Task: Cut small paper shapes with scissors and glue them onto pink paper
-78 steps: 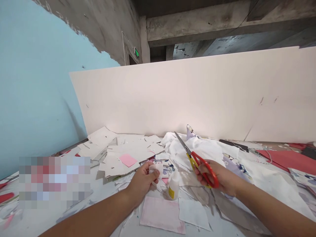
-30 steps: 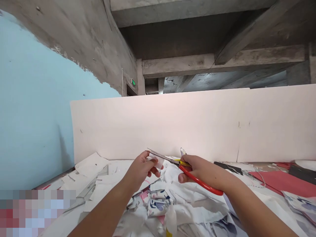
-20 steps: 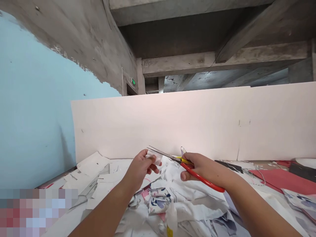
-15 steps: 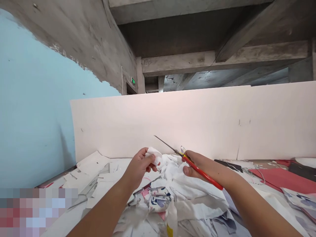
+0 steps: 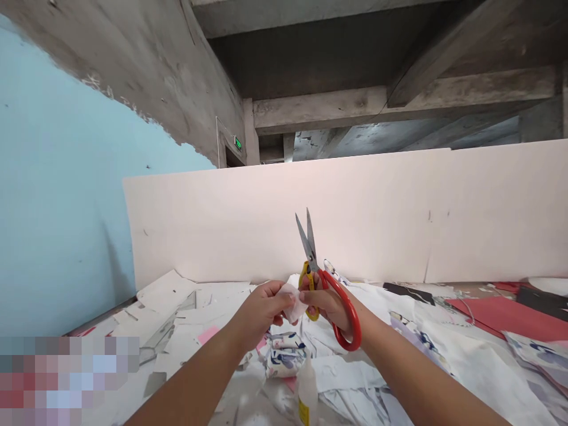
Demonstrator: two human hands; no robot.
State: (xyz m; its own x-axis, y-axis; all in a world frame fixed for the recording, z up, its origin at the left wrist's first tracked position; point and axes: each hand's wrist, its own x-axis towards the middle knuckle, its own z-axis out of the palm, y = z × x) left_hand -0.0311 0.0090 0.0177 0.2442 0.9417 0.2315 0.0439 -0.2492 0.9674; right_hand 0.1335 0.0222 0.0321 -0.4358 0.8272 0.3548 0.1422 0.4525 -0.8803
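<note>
My left hand [image 5: 260,310] pinches a small, soft white piece [image 5: 290,297] that could be cloth or paper; I cannot tell which. Scissors [image 5: 350,310] with one red and one yellow handle hang on my right hand [image 5: 331,303], their blades slightly parted and pointing up. Thumb and fingers of that hand also reach the right edge of the white piece, so both hands touch it. Just below them lies a bundle of floral-printed fabric [image 5: 284,356]. In front of it a clear bottle [image 5: 307,387] with a yellow label stands upright.
White sheets and scraps [image 5: 186,331] cover the table's left side. Crumpled white fabric [image 5: 470,361] spreads on the right, with red sheets [image 5: 501,316] and a black piece [image 5: 408,293] beyond. A tall pale board [image 5: 275,225] closes off the back.
My right hand has moved left to meet the white piece at my left hand. The scissors have swung from pointing left to pointing up, and their blades now show apart.
</note>
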